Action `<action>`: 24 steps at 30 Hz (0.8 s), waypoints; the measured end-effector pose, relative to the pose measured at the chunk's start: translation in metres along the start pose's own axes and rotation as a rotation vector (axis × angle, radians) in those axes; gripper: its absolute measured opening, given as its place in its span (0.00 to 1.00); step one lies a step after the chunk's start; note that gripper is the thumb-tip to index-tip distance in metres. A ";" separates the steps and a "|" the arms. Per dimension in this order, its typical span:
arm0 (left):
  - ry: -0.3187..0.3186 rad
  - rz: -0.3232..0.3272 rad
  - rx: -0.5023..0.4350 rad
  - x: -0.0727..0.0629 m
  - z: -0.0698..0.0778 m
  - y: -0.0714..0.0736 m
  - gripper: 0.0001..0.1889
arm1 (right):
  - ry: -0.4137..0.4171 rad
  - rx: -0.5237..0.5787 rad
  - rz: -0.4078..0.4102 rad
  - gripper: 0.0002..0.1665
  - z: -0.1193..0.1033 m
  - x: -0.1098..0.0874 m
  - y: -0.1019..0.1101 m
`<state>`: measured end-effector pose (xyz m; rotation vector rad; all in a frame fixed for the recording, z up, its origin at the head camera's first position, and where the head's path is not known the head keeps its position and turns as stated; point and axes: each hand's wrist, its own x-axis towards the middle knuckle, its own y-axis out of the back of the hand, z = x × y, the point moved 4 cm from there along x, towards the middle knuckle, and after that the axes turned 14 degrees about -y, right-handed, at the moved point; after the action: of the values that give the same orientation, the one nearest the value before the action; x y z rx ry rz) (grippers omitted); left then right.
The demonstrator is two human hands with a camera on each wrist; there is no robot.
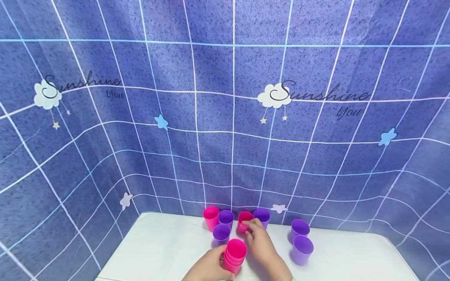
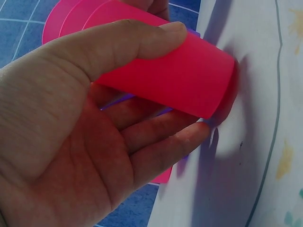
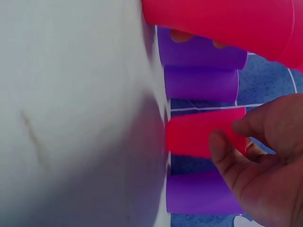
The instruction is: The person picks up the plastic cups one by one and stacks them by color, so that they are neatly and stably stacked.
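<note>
My left hand (image 1: 207,265) grips a stack of three nested pink cups (image 1: 234,257). In the left wrist view its thumb lies along the bottom cup's side, with the fingers behind; the stack tilts close over the table. Farther back, a single pink cup (image 1: 242,228) stands upright. My right hand (image 1: 261,242) reaches over that cup from the near right, fingertips overlapping its rim. The right wrist view shows the thumb and forefinger spaced apart across the cup's near side. A purple cup (image 1: 266,216) stands just beyond this hand.
On the white table (image 1: 168,249), another pink cup (image 1: 212,221) and two purple cups (image 1: 226,219) stand left of the right hand. Another two purple cups (image 1: 303,251) stand one behind the other on the right. A blue checked cloth (image 1: 211,156) hangs along the back.
</note>
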<state>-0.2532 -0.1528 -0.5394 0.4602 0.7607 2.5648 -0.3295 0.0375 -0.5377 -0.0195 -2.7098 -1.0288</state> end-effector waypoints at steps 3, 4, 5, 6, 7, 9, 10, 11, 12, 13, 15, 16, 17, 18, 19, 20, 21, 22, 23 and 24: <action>-0.013 -0.005 0.025 0.000 -0.002 0.000 0.34 | -0.007 0.036 0.011 0.14 0.000 0.000 0.004; -0.021 -0.005 0.027 0.001 -0.002 0.000 0.33 | -0.011 0.057 0.008 0.11 -0.001 0.000 0.006; -0.030 -0.006 0.026 0.001 -0.002 0.000 0.33 | -0.013 0.074 0.006 0.09 -0.002 0.000 0.007; -0.034 -0.007 0.022 0.001 -0.002 0.000 0.34 | -0.016 0.091 0.002 0.07 -0.003 0.000 0.009; -0.038 -0.008 0.015 0.001 -0.002 0.000 0.34 | -0.015 0.106 -0.002 0.06 -0.004 0.000 0.011; -0.042 -0.009 -0.004 0.001 -0.002 -0.001 0.34 | -0.026 0.131 -0.011 0.04 -0.007 -0.001 0.016; -0.039 -0.008 -0.014 0.001 -0.002 -0.001 0.34 | -0.028 0.146 -0.014 0.04 -0.009 -0.001 0.019; -0.039 -0.008 -0.023 0.002 -0.002 -0.001 0.34 | -0.028 0.151 -0.015 0.04 -0.010 -0.001 0.022; -0.036 -0.007 -0.034 0.002 -0.002 -0.001 0.34 | -0.030 0.157 -0.017 0.04 -0.012 -0.001 0.024; -0.033 -0.006 -0.042 0.003 -0.002 -0.001 0.34 | -0.029 0.162 -0.020 0.04 -0.013 -0.002 0.027; -0.031 -0.005 -0.057 0.004 -0.001 -0.002 0.34 | -0.027 0.163 -0.021 0.05 -0.015 -0.002 0.031; -0.029 -0.006 -0.064 0.004 -0.001 -0.002 0.34 | -0.028 0.169 -0.023 0.05 -0.016 -0.002 0.033; -0.028 -0.007 -0.071 0.005 -0.001 -0.002 0.33 | -0.028 0.172 -0.024 0.05 -0.017 -0.002 0.034; -0.025 -0.008 -0.075 0.005 -0.001 -0.003 0.33 | -0.029 0.176 -0.024 0.04 -0.018 -0.002 0.036; -0.022 -0.009 -0.076 0.005 -0.001 -0.003 0.32 | -0.026 0.183 -0.018 0.04 -0.019 -0.003 0.038; -0.022 -0.009 -0.078 0.005 -0.001 -0.003 0.32 | -0.025 0.192 -0.011 0.04 -0.019 -0.003 0.040; -0.020 -0.008 -0.081 0.005 0.000 -0.004 0.32 | -0.019 0.203 -0.002 0.04 -0.020 -0.003 0.042; -0.015 -0.007 -0.083 0.004 0.000 -0.004 0.32 | -0.017 0.212 0.005 0.04 -0.021 -0.004 0.044; -0.012 -0.006 -0.087 0.004 0.000 -0.004 0.31 | -0.016 0.219 0.015 0.05 -0.022 -0.005 0.046; -0.010 -0.005 -0.091 0.004 -0.001 -0.004 0.31 | -0.017 0.233 0.025 0.05 -0.023 -0.005 0.048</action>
<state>-0.2554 -0.1479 -0.5417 0.4418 0.6373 2.5779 -0.3148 0.0590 -0.4912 -0.0215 -2.8191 -0.7041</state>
